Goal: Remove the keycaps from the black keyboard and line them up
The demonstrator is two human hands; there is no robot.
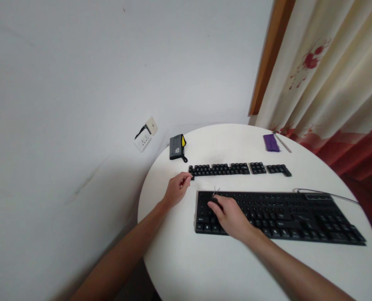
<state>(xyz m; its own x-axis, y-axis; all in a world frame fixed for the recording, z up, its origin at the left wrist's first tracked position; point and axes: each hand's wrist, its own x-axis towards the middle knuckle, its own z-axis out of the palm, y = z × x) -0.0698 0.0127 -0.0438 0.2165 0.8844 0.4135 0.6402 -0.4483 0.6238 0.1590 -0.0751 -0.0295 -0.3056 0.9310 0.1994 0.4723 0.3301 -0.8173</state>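
A black keyboard (286,217) lies on the white round table, its upper left area without keycaps. Over that part my right hand (231,213) is closed around a keycap puller (216,192), whose thin wire prongs stick up past the fingers. Rows of loose black keycaps (222,169) are laid out behind the keyboard. At their left end my left hand (179,187) pinches a black keycap (192,178) at its fingertips; the fingers partly cover it.
A grey pouch (175,147) with a yellow patch sits at the table's back left. Farther right are a purple cloth (271,143) and a thin stick-like tool (283,142). The keyboard's cable (336,195) runs off to the right. A wall with a socket (143,139) borders the left side.
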